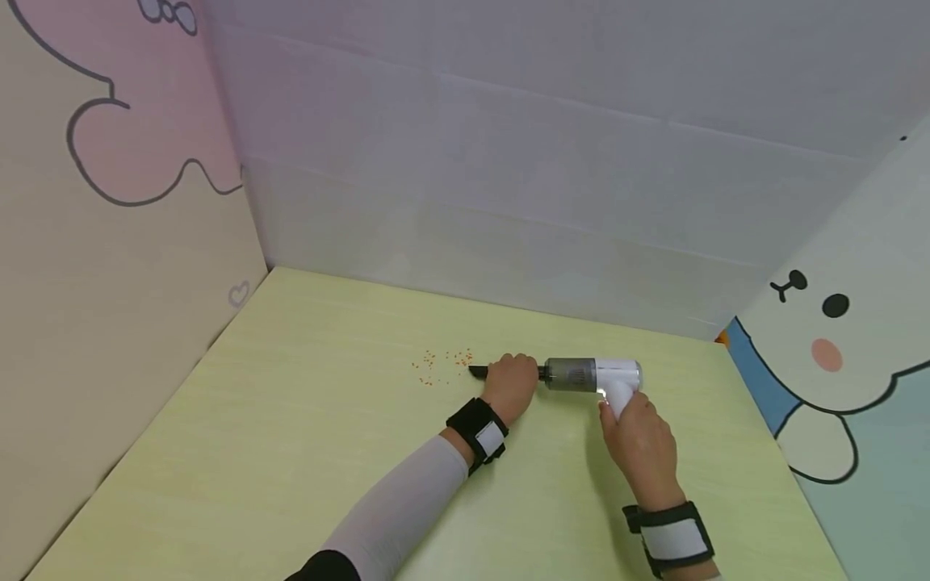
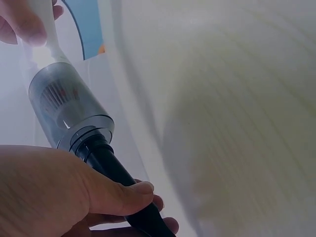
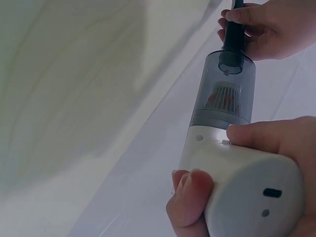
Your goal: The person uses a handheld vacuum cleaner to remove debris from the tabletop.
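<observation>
A white handheld vacuum cleaner (image 1: 617, 371) with a smoky clear dust cup (image 3: 224, 91) lies level across the head view, its black nozzle (image 2: 106, 160) pointing left. My right hand (image 1: 643, 444) grips the white handle, the thumb near a small switch on the body in the right wrist view. Around the black nozzle curl the fingers of my left hand (image 1: 512, 387), thumb along its side in the left wrist view. Small orange bits (image 1: 429, 367) lie scattered on the table just left of the nozzle tip. Some reddish specks show near the ribbed filter inside the cup.
The pale yellow table (image 1: 291, 452) runs back to a whitish wall panel (image 1: 508, 202). Panels with cartoon drawings stand along the left and right sides. Both wrists wear black straps (image 1: 479, 432), and a light sleeve (image 1: 400, 500) covers the left forearm.
</observation>
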A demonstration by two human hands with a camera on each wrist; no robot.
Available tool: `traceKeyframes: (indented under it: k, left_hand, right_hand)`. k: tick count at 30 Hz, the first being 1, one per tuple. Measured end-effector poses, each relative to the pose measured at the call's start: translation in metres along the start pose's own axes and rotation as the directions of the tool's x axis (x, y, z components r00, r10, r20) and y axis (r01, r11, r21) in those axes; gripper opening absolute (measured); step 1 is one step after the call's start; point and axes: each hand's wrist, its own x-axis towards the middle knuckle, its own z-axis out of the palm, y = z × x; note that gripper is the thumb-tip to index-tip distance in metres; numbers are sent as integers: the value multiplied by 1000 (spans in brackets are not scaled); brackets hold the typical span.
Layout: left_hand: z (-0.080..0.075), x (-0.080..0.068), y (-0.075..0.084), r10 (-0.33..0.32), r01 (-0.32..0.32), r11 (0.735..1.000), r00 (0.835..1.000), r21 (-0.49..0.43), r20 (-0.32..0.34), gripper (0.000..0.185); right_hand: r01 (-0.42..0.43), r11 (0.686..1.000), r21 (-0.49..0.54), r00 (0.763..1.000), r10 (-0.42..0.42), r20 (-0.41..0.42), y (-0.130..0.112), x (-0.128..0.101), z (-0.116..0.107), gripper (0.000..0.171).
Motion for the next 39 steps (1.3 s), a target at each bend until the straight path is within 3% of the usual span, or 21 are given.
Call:
traceKeyframes:
  k: [12, 28, 39]
  left_hand:
    - [3, 8, -5, 10, -10, 1000, 1000, -21, -19, 11]
    - [7, 15, -13, 2, -2, 1000, 1000, 4, 32, 13]
    - [4, 25, -10, 29, -29, 1000, 998, 6, 58, 17]
  right_hand:
    - [-41, 999, 19, 998, 40, 39, -5, 6, 1, 53]
    - [-18, 1000, 24, 1000, 18, 10, -11, 12, 5, 50]
    - [-21, 1000, 23, 1000, 21, -6, -4, 17, 2, 50]
